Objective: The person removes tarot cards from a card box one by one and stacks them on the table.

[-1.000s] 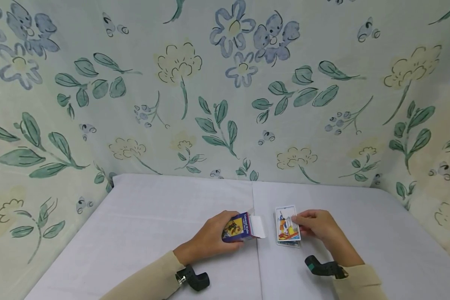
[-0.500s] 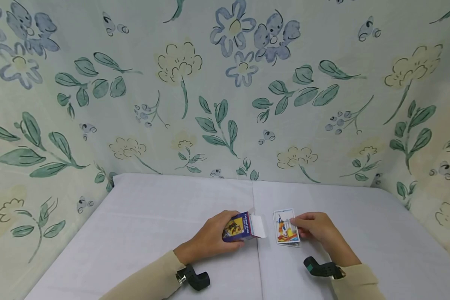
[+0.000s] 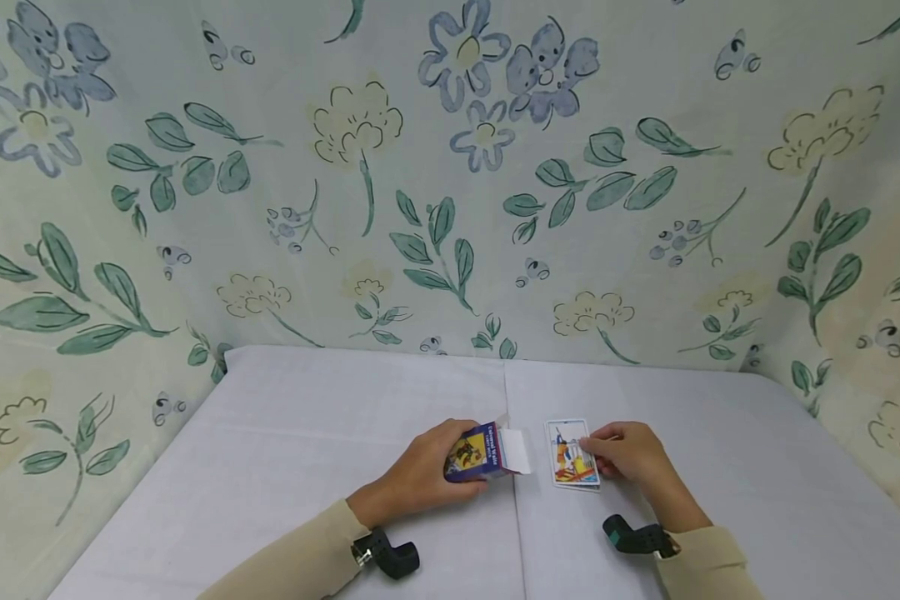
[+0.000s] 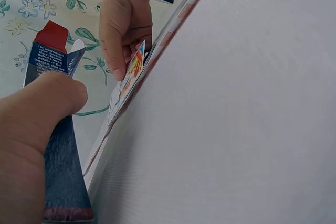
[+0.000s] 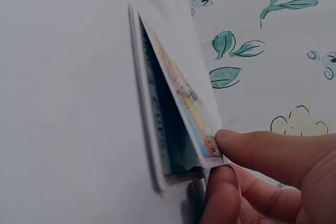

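Note:
My left hand [image 3: 420, 475] grips a dark blue tarot card box [image 3: 470, 455] with a yellow picture on its front. The box lies tipped toward the right, its white end flap [image 3: 516, 452] hanging out. In the left wrist view, the thumb [image 4: 60, 95] lies across the box's printed blue side. My right hand [image 3: 633, 450] pinches the right edge of a colourful tarot card [image 3: 570, 450] between thumb and fingers. That card leans over a low pile of cards [image 5: 152, 166] on the table, its pinched side raised. How many cards the pile has is hidden.
A white cloth with a centre crease covers the table [image 3: 330, 417]. Behind and beside it hangs floral fabric [image 3: 450, 208]. Black wrist cameras [image 3: 393, 557] sit at both sleeve cuffs.
My right hand has moved slightly left with the card, which now lies lower and closer over the pile. The left hand and box have hardly moved.

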A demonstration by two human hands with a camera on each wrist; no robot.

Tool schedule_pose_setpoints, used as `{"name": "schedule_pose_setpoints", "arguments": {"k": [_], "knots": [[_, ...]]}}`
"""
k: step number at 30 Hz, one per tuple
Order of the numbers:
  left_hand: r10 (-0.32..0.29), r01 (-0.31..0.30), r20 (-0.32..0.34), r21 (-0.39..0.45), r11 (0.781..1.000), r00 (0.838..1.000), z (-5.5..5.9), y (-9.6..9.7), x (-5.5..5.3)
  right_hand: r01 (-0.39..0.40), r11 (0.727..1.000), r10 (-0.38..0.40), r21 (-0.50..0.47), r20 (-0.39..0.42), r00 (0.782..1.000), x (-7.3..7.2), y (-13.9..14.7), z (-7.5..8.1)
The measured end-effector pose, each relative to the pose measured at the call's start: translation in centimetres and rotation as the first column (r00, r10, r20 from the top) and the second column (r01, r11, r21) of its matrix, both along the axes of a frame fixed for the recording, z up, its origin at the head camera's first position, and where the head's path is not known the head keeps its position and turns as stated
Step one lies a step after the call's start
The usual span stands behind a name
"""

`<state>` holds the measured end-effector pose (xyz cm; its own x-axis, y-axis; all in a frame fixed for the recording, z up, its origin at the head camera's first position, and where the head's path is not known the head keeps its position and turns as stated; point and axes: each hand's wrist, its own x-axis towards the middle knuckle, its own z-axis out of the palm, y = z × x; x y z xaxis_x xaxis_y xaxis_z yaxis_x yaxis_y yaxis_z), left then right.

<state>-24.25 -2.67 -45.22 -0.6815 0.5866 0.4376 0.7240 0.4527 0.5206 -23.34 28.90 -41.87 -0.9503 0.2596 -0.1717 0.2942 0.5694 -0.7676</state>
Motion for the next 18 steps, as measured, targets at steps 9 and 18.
{"name": "schedule_pose_setpoints", "arguments": {"k": [9, 18], "knots": [[0.004, -0.004, 0.001, 0.001, 1.0, 1.0, -0.1, 0.01, -0.01, -0.008, 0.993, 0.012, 0.117, -0.037, 0.999, 0.09, -0.32, -0.08], [0.004, -0.004, -0.003, 0.004, 1.0, 1.0, -0.06, 0.0, 0.08, 0.009, 0.987, -0.001, 0.162, -0.05, 0.999, 0.29, -0.95, -0.04]]}}
